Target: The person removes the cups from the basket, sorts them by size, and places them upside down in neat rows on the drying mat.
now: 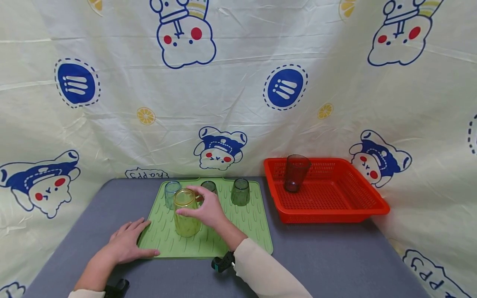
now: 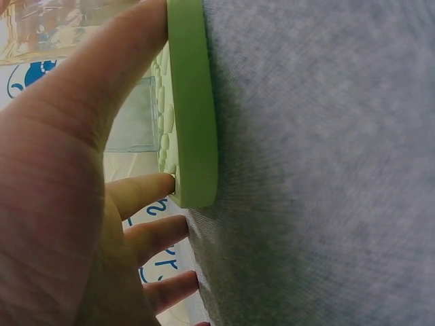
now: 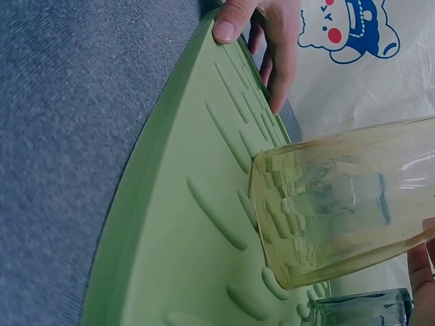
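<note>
My right hand grips a yellow glass cup near its rim, thumb on the near side and fingers around the back. The cup stands upright at the green ridged mat, its base right at the ridges in the right wrist view. At the mat's front left corner rests my left hand, fingers spread, with the thumb along the front edge and fingertips by the left edge. Behind the cup stand a light blue glass and a dark glass, partly hidden by my right hand. Another dark green glass stands further right.
A red perforated plastic basket sits right of the mat on the grey table. A tall dark glass leans inside its left part. Behind the table hangs a white printed cloth.
</note>
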`<state>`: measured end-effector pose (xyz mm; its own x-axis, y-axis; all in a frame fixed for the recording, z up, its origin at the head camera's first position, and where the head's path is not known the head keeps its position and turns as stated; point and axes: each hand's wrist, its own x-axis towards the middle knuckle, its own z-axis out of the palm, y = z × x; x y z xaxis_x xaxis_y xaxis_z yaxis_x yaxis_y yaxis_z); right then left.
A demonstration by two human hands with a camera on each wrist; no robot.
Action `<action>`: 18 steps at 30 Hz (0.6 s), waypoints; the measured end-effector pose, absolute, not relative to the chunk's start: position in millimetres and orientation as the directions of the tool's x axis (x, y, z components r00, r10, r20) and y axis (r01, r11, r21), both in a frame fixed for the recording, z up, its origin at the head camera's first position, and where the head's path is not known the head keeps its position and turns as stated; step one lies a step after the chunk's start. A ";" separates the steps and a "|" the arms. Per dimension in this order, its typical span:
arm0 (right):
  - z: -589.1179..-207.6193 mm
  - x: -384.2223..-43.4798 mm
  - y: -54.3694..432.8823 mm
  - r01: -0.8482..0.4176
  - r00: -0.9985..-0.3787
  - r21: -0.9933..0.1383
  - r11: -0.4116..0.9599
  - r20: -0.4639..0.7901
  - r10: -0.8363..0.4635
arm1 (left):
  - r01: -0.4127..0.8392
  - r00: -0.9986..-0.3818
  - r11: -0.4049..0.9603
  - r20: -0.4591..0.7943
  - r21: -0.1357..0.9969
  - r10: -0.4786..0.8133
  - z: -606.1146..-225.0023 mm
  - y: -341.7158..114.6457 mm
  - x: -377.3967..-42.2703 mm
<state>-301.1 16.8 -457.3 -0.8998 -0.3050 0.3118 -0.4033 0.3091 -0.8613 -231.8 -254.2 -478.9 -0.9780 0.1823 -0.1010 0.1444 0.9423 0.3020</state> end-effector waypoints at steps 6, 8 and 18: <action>-460.7 -298.9 17.0 -0.408 -0.898 -0.861 0.305 0.318 -0.304 | 0.149 -0.978 0.940 -0.096 0.306 0.187 -479.1 -254.8 -231.3; -461.8 -298.7 16.6 -0.414 -0.897 -0.855 0.313 0.325 -0.299 | 0.151 -0.978 0.940 -0.094 0.305 0.187 -479.2 -255.0 -231.6; -467.8 -297.1 11.5 -0.426 -0.896 -0.857 0.291 0.353 -0.271 | 0.165 -0.979 0.938 -0.065 0.303 0.193 -481.1 -255.7 -231.1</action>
